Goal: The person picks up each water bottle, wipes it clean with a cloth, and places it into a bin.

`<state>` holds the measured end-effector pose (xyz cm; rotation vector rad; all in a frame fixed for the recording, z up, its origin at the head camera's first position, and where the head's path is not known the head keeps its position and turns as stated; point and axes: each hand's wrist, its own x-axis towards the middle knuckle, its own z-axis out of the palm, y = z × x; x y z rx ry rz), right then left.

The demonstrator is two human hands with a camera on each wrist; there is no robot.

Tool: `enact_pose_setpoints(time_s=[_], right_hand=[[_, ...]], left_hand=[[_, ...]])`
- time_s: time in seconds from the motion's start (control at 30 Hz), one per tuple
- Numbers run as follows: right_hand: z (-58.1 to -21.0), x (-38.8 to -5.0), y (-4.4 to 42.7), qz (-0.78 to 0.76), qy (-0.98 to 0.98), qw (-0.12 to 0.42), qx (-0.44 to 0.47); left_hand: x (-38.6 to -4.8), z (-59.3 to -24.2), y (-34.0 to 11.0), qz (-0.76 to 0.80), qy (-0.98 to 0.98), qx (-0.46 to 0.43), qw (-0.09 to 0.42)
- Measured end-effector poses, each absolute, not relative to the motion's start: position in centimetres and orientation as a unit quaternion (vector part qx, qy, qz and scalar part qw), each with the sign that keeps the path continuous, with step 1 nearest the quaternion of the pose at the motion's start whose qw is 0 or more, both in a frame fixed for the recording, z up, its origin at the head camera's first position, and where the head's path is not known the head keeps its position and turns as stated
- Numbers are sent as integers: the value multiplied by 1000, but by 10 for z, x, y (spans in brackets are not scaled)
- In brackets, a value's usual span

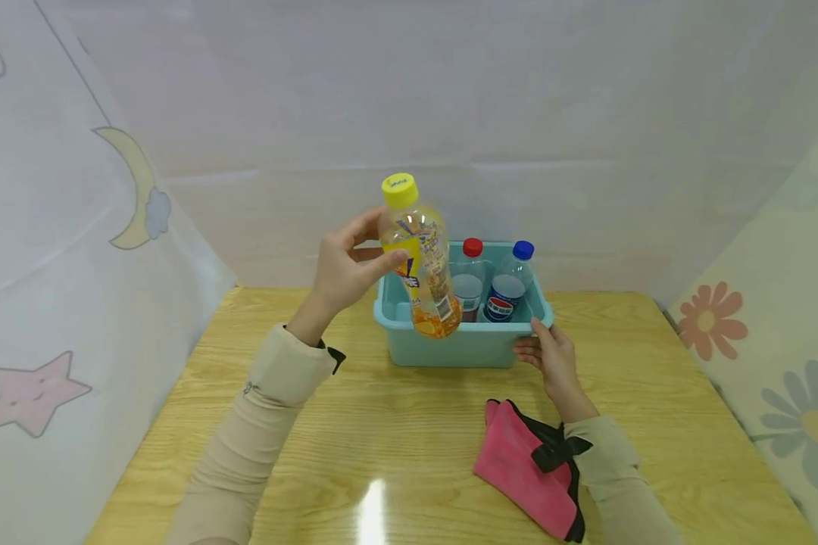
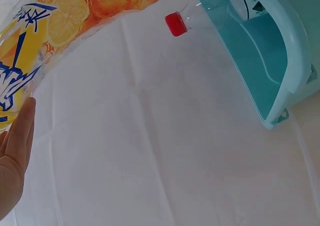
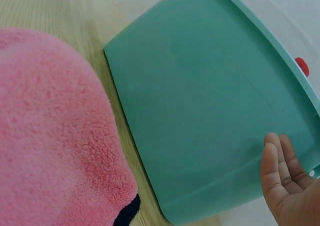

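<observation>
My left hand [image 1: 346, 265] grips a clear drink bottle [image 1: 431, 284] with a yellow cap and an orange-fruit label. The bottle is tilted, held above the front left of a light-blue plastic bin [image 1: 450, 348], with a little orange color at its base. My right hand [image 1: 554, 362] holds the bin's front right corner, thumb at the rim and fingers against the outer wall [image 3: 210, 86]. Inside the bin stand a red-capped bottle [image 1: 468, 284] and a blue-capped Pepsi bottle [image 1: 507, 288]. The left wrist view shows the fruit label [image 2: 70, 16] close up.
A pink cloth [image 1: 525, 469] with black edging lies on the wooden table [image 1: 327, 454], in front of the bin and beside my right forearm. White sheeting [image 1: 354, 91] stands behind the table, with printed sheets at both sides.
</observation>
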<state>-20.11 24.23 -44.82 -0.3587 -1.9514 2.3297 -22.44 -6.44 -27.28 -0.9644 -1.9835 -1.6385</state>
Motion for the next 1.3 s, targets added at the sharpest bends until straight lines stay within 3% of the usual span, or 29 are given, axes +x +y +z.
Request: enact_pose_setpoints(time_s=[0.4,1.3], right_hand=[[-447,-199,241,757,-641,40,-117],[-443,-197,237,749,-654,30,-105]], left_hand=[[-255,-276,-62,-547,-757,-323,155],[-312,-301,-46,-374,-888,-265,-44]])
